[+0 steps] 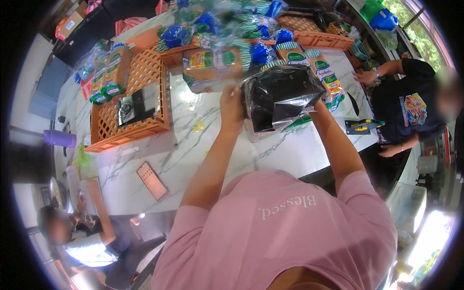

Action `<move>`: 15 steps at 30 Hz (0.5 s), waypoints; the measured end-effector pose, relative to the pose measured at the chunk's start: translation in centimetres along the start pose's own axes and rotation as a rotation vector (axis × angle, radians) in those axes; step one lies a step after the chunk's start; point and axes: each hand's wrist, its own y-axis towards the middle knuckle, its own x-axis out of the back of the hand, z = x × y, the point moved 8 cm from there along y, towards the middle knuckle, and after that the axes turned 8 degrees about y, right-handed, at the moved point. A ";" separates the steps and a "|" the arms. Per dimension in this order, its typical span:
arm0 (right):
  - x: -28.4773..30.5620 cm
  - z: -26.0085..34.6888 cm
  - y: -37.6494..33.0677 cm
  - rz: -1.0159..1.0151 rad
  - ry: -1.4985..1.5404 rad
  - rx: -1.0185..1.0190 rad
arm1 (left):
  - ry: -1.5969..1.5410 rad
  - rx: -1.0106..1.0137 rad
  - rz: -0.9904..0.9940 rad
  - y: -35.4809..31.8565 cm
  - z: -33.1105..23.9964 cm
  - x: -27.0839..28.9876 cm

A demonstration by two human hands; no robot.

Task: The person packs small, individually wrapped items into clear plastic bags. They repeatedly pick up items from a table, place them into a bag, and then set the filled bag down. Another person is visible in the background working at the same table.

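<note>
Between my two hands, over the marble-patterned table (188,159), is a black package (280,96) in shiny, crinkled clear plastic. My left hand (232,107) grips its left side, slightly blurred. At the lower right side, my right hand (316,106) supports it, with most fingers hidden behind the plastic. Beyond the package stand bagged loaves of sliced bread (292,54) with green-and-white wrapping. Another bagged loaf (212,65) lies just left of it. Part of a clear bread bag (253,135) shows under the package.
An orange plastic crate (164,108) at left holds bagged bread and a black packet (140,108). A phone (152,180) lies near the front edge. A purple tumbler (60,138) is far left. One person (411,101) stands at right, another (92,237) sits lower left.
</note>
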 end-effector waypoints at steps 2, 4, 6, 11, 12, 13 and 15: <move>-0.1 -1.2 0.3 -0.021 0.083 -0.087 | -0.012 0.012 0.001 0.3 0.2 0.1; -0.3 -2.5 0.3 -0.051 0.186 -0.182 | -0.034 0.045 -0.011 0.3 0.5 0.2; -0.4 -3.8 0.2 -0.085 0.300 -0.275 | -0.064 0.102 -0.037 0.1 0.6 0.2; -1.2 -7.1 -2.4 -0.241 0.649 -0.532 | 0.228 0.159 -0.111 -0.7 0.9 1.0; -1.6 -7.8 -3.3 -0.276 0.718 -0.588 | 0.285 0.119 -0.135 -0.7 1.3 1.5; -2.0 -8.4 -4.3 -0.320 0.767 -0.639 | 0.323 0.109 -0.145 -0.4 2.3 2.1; -2.8 -9.8 -6.0 -0.396 0.844 -0.731 | 0.401 0.084 -0.168 -0.1 3.8 3.4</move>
